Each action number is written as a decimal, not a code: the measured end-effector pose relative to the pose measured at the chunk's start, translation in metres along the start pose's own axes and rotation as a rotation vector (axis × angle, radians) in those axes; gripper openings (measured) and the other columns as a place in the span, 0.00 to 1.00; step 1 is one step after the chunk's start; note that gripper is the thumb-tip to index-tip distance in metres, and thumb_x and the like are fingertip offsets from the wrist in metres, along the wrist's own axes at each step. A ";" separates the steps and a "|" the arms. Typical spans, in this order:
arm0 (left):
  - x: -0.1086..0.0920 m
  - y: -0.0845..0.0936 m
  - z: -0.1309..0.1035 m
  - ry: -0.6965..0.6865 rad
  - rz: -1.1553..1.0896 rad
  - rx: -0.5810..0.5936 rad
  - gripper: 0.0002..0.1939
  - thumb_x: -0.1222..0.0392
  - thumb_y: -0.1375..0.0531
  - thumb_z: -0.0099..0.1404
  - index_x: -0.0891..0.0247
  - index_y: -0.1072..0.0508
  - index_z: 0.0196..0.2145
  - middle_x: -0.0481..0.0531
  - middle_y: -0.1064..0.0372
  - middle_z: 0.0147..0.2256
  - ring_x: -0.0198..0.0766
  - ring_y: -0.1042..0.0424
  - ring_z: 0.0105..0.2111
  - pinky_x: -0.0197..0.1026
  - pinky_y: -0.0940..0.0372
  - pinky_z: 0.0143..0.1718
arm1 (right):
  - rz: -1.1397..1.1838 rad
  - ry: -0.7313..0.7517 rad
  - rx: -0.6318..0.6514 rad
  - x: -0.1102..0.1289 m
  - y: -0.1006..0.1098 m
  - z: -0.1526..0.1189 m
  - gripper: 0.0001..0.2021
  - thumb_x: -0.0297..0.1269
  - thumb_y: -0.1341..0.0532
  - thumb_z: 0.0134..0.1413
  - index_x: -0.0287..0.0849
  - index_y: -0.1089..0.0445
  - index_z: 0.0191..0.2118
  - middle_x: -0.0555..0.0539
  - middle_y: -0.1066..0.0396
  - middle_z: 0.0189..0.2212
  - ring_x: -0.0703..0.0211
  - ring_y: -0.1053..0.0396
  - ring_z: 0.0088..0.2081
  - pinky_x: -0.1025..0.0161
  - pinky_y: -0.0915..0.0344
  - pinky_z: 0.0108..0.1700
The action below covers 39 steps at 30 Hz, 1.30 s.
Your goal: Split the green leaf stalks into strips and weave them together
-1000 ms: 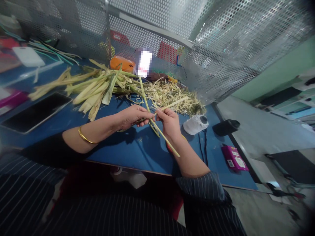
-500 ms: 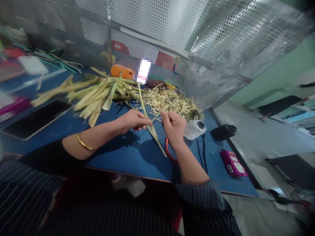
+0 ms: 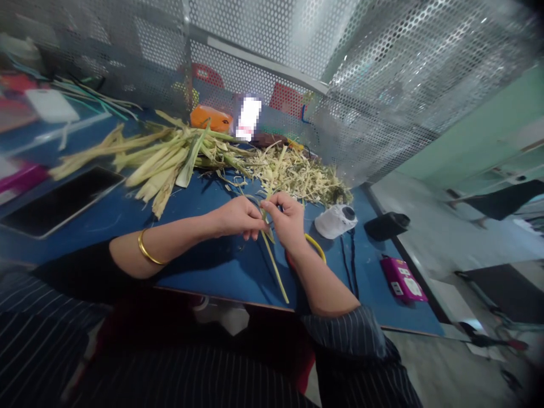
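A narrow, pale green plant stalk [image 3: 275, 271] slants across the space between my hands, its lower end hanging near the table's front edge. My left hand [image 3: 245, 220] pinches it from the left with the fingers closed. My right hand [image 3: 288, 220] is closed too, thumb and forefinger pressed on the same stalk just beside the left fingertips. Partly hidden under my right wrist are yellow and red curved loops [image 3: 317, 247]; what they belong to is covered. Behind the hands lies a heap of thin plant shreds [image 3: 301, 175].
Long husk-like leaves [image 3: 170, 161] lie at the back left near a black tablet-like slab [image 3: 63, 201]. To the right are a white-wrapped roll [image 3: 335, 222], a black cylinder [image 3: 386, 226] and a purple packet [image 3: 403, 279]. A perforated metal screen [image 3: 263, 73] borders the blue table's back.
My right hand has moved left to meet my left hand on the stalk. The stalk's lower end hangs closer to the front edge, and a yellow loop shows beside my right wrist.
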<state>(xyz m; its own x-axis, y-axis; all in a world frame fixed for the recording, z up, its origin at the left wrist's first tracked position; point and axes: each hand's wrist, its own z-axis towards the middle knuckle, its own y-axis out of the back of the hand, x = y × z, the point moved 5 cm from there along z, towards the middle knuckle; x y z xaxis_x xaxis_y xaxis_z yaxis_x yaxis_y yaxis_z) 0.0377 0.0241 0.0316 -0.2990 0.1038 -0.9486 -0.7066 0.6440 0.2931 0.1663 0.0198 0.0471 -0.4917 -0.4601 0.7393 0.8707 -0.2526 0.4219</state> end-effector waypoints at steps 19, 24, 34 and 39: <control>0.015 0.019 0.013 -0.019 -0.805 -0.352 0.11 0.62 0.29 0.49 0.70 0.20 0.30 0.57 0.23 0.31 0.33 0.27 0.30 0.33 0.34 0.31 | -0.060 -0.155 0.161 0.001 -0.026 -0.022 0.16 0.45 0.40 0.56 0.42 0.34 0.22 0.54 0.40 0.20 0.65 0.42 0.25 0.65 0.46 0.30; 0.016 0.015 0.013 -0.013 -0.868 -0.395 0.09 0.67 0.30 0.48 0.72 0.21 0.29 0.56 0.24 0.28 0.32 0.29 0.25 0.34 0.36 0.26 | 0.002 -0.163 0.208 0.001 -0.025 -0.021 0.16 0.41 0.47 0.61 0.42 0.34 0.24 0.52 0.35 0.22 0.64 0.40 0.27 0.65 0.44 0.33; 0.023 0.013 0.012 0.020 -0.894 -0.441 0.08 0.71 0.32 0.48 0.70 0.24 0.30 0.53 0.26 0.27 0.32 0.28 0.26 0.33 0.36 0.26 | -0.087 -0.045 0.252 0.013 -0.028 -0.025 0.15 0.34 0.47 0.60 0.43 0.37 0.22 0.52 0.37 0.21 0.62 0.38 0.28 0.64 0.43 0.34; 0.016 0.021 0.010 0.056 -0.880 -0.412 0.04 0.71 0.37 0.56 0.70 0.24 0.32 0.50 0.28 0.25 0.30 0.30 0.24 0.33 0.34 0.27 | -0.339 0.146 0.166 0.026 -0.019 -0.027 0.15 0.38 0.48 0.64 0.44 0.34 0.27 0.49 0.30 0.27 0.60 0.34 0.32 0.61 0.43 0.40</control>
<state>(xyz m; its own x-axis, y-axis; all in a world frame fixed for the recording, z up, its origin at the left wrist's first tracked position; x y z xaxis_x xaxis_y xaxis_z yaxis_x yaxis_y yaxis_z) 0.0241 0.0466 0.0211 0.4211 -0.3313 -0.8444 -0.8578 0.1569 -0.4894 0.1371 -0.0104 0.0436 -0.7340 -0.4932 0.4668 0.6407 -0.2751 0.7168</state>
